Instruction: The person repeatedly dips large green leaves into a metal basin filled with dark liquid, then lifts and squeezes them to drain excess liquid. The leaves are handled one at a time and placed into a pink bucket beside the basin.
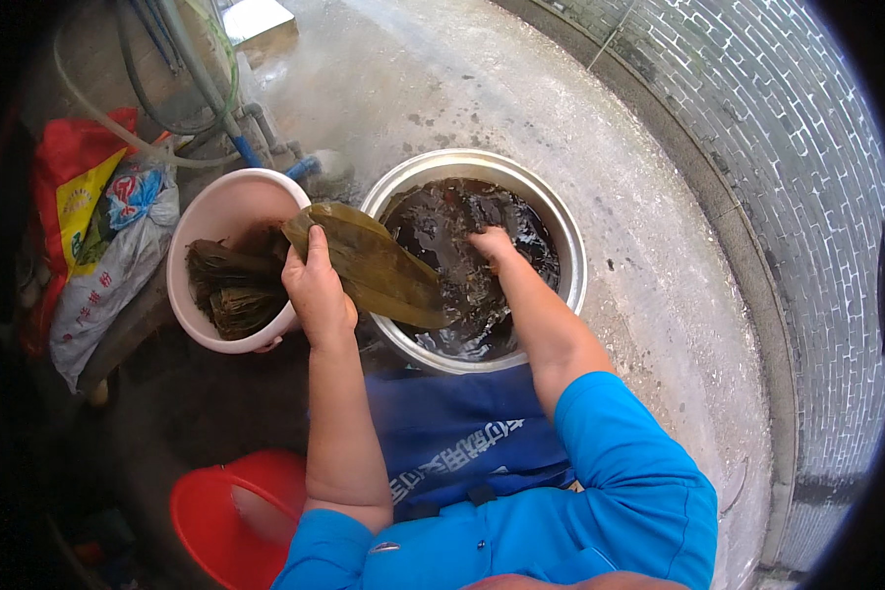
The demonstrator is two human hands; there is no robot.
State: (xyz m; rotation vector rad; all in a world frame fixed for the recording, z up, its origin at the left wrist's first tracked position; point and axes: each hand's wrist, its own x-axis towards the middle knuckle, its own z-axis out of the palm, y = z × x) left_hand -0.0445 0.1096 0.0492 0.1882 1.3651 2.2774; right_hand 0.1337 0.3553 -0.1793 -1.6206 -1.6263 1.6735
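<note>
My left hand [317, 287] grips a stack of broad, brownish-green leaves [376, 269], likely bamboo leaves, with the thumb on top. The stack slants across the near rim of a round metal pot [577, 258], its far end over dark, rippled water [431, 214]. My right hand [495, 245] reaches into that water. Its fingers are submerged, so whether they hold anything is hidden. To the left stands a pale pink bucket [181, 310]; bundled leaves [243, 284] lie inside it, their ends fanned against the wall.
A red bucket [199, 509] lies near my left elbow. Printed plastic sacks [107, 287] slump beyond the pink bucket. Pipes and hoses [206, 81] rise behind it. Concrete ground [671, 295] runs to a grey brick wall [804, 184]. A blue apron [464, 420] covers my lap.
</note>
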